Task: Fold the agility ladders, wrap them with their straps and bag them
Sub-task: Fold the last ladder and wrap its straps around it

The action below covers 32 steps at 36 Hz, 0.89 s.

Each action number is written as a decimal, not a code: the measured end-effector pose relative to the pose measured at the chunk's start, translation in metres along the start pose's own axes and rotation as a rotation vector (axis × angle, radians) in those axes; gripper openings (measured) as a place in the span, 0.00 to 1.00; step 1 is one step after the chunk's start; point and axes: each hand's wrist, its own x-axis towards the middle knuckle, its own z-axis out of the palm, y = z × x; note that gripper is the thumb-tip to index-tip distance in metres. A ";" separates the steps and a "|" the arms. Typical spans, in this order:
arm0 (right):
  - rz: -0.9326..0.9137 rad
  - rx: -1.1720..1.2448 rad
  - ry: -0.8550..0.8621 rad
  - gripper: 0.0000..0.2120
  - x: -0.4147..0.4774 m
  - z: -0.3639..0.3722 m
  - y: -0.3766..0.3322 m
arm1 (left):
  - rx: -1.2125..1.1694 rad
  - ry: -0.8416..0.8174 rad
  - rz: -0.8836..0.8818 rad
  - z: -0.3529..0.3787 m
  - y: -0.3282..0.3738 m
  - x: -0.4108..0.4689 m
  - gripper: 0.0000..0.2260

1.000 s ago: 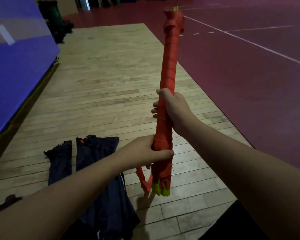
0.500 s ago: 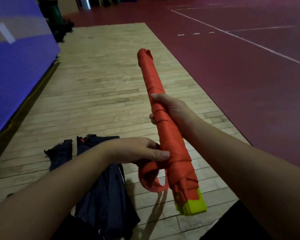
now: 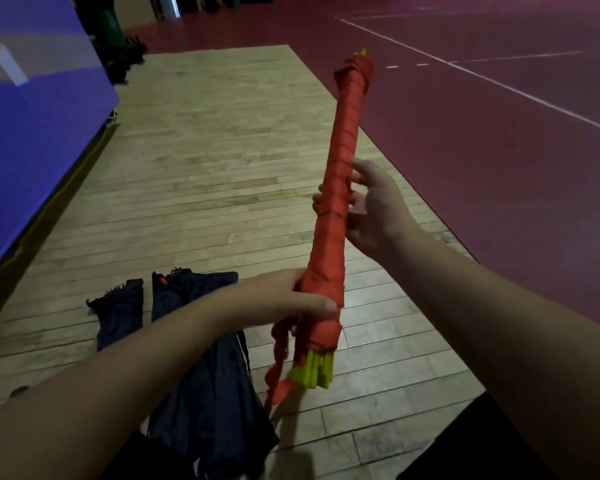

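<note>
Two dark bags (image 3: 118,315) lie flat and side by side on the wooden floor (image 3: 205,168); their contents cannot be made out in the dim view. One ladder bundle (image 3: 340,174), wrapped in red strap, is held tilted in the air above the floor. The left hand (image 3: 291,299) grips its lower part, above the yellow-green rung ends (image 3: 314,372). The right hand (image 3: 371,209) holds it mid-length, fingers curled loosely around it. A loose strap tail (image 3: 278,362) hangs beside the lower end.
</note>
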 end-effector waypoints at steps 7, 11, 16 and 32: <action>0.235 0.243 -0.206 0.22 -0.019 0.006 0.008 | -0.509 -0.356 0.133 -0.001 -0.001 -0.006 0.33; 0.187 0.075 -0.139 0.19 -0.020 0.011 0.007 | -0.410 -0.294 0.059 -0.004 -0.002 -0.004 0.30; -0.025 -0.376 -0.034 0.16 -0.011 0.001 0.003 | -0.114 -0.215 -0.117 -0.015 -0.008 -0.004 0.22; -0.055 -0.133 0.063 0.15 -0.008 0.004 -0.001 | 0.067 -0.057 -0.023 0.004 0.002 -0.002 0.17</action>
